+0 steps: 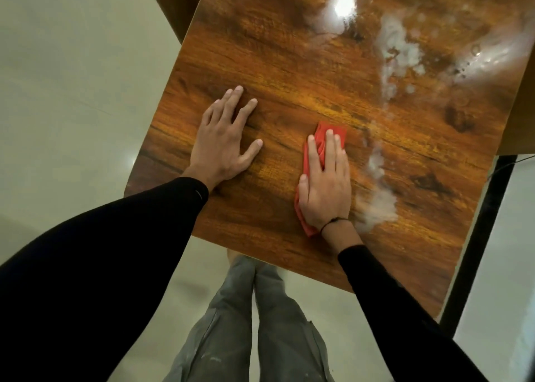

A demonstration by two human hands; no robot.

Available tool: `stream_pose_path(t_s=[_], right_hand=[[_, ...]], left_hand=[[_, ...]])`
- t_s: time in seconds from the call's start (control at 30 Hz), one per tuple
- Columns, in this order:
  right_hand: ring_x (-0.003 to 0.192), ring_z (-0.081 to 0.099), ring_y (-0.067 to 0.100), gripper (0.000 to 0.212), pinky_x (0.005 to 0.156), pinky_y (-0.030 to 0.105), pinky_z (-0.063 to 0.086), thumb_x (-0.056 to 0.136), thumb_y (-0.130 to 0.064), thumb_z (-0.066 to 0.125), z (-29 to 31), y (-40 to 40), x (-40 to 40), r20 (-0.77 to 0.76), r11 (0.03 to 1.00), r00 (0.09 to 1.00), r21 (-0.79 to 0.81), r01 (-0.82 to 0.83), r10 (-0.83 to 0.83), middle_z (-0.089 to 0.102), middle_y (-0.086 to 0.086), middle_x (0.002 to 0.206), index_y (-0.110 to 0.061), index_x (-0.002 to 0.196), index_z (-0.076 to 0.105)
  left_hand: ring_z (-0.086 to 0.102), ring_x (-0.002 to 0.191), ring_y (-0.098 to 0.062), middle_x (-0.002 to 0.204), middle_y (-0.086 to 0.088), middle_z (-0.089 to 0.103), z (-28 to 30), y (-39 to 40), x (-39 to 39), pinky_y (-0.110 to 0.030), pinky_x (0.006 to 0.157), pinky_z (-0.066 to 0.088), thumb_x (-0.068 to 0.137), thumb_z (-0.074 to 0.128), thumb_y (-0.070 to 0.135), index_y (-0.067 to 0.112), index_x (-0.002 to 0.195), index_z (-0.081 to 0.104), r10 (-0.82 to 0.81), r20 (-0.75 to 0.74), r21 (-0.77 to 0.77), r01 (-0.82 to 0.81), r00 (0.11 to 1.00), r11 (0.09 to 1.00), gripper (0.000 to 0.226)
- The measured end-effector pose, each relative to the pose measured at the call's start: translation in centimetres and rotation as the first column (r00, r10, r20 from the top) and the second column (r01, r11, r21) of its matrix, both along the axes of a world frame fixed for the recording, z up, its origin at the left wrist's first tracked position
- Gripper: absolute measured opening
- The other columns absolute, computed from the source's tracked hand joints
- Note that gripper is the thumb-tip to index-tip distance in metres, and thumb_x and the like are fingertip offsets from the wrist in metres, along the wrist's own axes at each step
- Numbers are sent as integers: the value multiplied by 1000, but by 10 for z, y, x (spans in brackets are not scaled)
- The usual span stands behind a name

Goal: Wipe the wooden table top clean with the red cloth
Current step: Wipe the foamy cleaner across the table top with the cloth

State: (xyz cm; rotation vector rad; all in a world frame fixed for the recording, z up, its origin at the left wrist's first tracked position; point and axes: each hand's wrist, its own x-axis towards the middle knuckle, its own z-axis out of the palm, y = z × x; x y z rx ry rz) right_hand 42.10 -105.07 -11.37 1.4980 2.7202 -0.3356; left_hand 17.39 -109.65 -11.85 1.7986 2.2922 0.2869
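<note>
Glossy brown wood grain covers the table top (289, 63), its near edge running just behind the wrists and bare board open on the left and far side. The red cloth (312, 156), a folded strip, lies long axis pointing away, pressed flat under the right hand (324, 182), fingers straight and together. White smears (379, 202) lie just right. The left hand (225, 138) rests spread, flat on the wood

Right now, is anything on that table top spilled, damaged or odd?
Yes: whitish cloudy smears streak the glossy wooden table top right of the folded red cloth, running to the far right corner. The right hand presses the cloth flat; the left hand rests beside it.
</note>
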Motion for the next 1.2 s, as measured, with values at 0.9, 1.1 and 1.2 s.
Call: stream_pose_path(t_s=[0.9,1.1,1.2], right_hand=[[177,6,34,79,142,57,10,106,-37,44,-10,-117,230,-15,997,997,-2,71,-71,7,15,189,-15,180,26],[173,17,46,74,140,65,16,108,-36,38,-6,-83,265,-11,924,923,-6,384,-384,17,22,186,-9,177,31],[171,19,47,75,139,65,19,109,-34,39,-5,-59,258,2,868,868,12,497,-497,20,24,185,-8,178,28]], left_hand=[[7,173,-26,186,-12,9,5,-19,207,-44,140,1,118,35,40,19,176,24,24,51,-34,-23,998,999,63],[8,173,-26,186,-12,9,2,-16,209,-48,140,6,117,34,41,20,176,24,25,59,-23,-23,998,999,63],[9,173,-27,186,-12,10,1,-18,208,-48,140,7,117,35,41,19,176,24,36,68,-24,-35,997,999,64]])
